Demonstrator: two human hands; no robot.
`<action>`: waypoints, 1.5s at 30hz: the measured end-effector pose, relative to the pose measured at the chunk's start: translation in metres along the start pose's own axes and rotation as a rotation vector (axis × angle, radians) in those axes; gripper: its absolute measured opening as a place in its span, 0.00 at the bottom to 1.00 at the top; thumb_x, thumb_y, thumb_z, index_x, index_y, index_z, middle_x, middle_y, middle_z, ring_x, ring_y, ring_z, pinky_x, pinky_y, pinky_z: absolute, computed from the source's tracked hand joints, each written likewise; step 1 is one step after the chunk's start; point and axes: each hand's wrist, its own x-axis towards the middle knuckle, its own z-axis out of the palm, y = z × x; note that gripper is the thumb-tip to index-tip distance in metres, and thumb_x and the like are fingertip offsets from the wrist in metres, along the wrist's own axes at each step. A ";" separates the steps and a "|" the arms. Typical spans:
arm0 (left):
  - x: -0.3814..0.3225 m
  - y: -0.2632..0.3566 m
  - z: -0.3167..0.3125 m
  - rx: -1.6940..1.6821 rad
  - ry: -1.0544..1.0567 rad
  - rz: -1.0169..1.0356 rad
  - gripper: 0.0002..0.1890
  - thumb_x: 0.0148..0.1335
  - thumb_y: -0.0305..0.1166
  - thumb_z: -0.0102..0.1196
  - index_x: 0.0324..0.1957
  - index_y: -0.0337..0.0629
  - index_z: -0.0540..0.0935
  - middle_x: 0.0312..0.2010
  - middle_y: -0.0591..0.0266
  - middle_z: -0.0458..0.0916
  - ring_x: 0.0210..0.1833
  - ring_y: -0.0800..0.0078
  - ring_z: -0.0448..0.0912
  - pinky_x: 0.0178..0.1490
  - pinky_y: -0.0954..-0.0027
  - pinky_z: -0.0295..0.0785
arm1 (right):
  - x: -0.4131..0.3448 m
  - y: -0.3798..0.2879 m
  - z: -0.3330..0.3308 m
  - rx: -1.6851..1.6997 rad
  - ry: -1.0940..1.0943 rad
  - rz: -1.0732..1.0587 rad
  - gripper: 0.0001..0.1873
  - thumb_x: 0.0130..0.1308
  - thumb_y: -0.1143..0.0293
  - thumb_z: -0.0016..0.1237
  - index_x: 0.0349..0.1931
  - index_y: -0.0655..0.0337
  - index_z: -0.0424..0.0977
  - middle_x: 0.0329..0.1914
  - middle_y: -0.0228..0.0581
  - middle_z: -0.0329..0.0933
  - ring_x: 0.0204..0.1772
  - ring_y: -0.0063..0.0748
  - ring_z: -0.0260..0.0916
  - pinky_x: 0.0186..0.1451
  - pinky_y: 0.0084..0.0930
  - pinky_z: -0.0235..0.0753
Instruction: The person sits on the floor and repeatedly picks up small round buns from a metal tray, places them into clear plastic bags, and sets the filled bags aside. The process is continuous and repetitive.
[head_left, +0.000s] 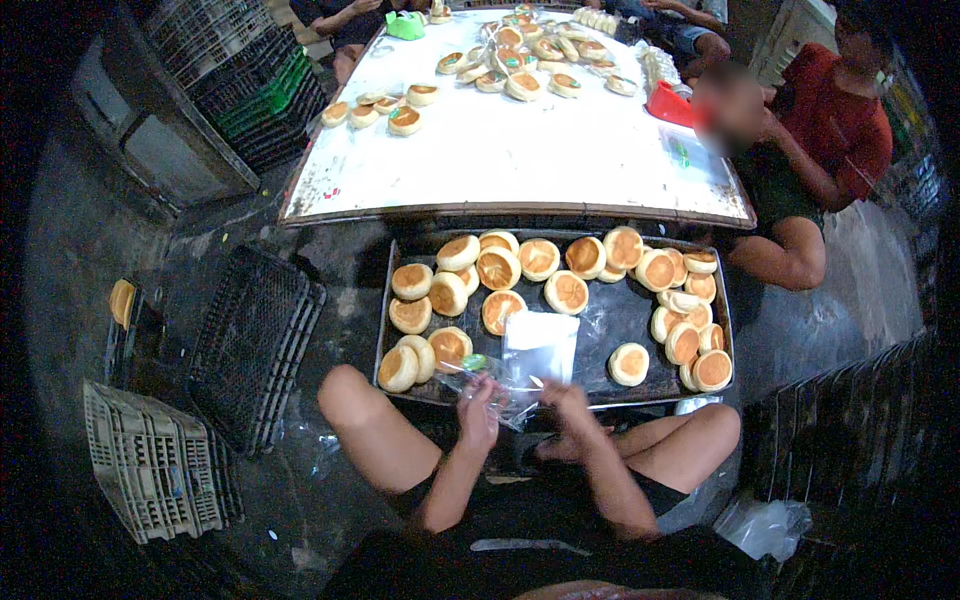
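Note:
A clear plastic bag (517, 390) with a green label is pinched in my left hand (478, 416), just over the near edge of a dark metal tray (600, 334). My right hand (566, 412) is blurred beside the bag's right side; whether its fingers grip the film is unclear. Under and beyond my hands, a stack of flat clear bags (541, 341) lies in the tray. Round browned buns surround it, among them one on the left (451, 348) near the bag and a lone one on the right (628, 364). More buns cluster along the tray's far and right sides.
Beyond the tray stands a white-topped table (480, 165) bearing bagged buns (517, 60), a red tape dispenser (670, 105) and a green one (405, 25). A person in red (840, 127) sits at the right. Plastic crates (247, 337) stand at left; loose plastic (769, 525) lies lower right.

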 end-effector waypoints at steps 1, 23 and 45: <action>-0.002 0.010 0.008 -0.055 -0.038 0.025 0.11 0.57 0.28 0.51 0.43 0.44 0.71 0.32 0.64 0.74 0.34 0.71 0.75 0.37 0.65 0.72 | 0.028 0.015 -0.034 -0.532 0.252 0.002 0.40 0.52 0.49 0.53 0.59 0.67 0.55 0.54 0.56 0.65 0.55 0.48 0.66 0.54 0.42 0.67; -0.051 0.002 0.052 0.087 -0.094 -0.051 0.23 0.59 0.37 0.43 0.56 0.37 0.64 0.51 0.55 0.69 0.57 0.68 0.65 0.61 0.66 0.58 | -0.021 -0.037 0.067 0.099 0.506 -0.399 0.35 0.56 0.63 0.52 0.59 0.69 0.51 0.54 0.55 0.62 0.59 0.42 0.58 0.62 0.32 0.56; 0.060 -0.045 -0.044 1.869 -0.981 0.827 0.10 0.46 0.30 0.54 0.33 0.40 0.80 0.30 0.50 0.79 0.35 0.53 0.77 0.43 0.56 0.71 | -0.061 0.036 0.030 -0.515 -0.049 -0.175 0.17 0.56 0.60 0.48 0.38 0.65 0.74 0.35 0.53 0.75 0.40 0.52 0.73 0.45 0.38 0.71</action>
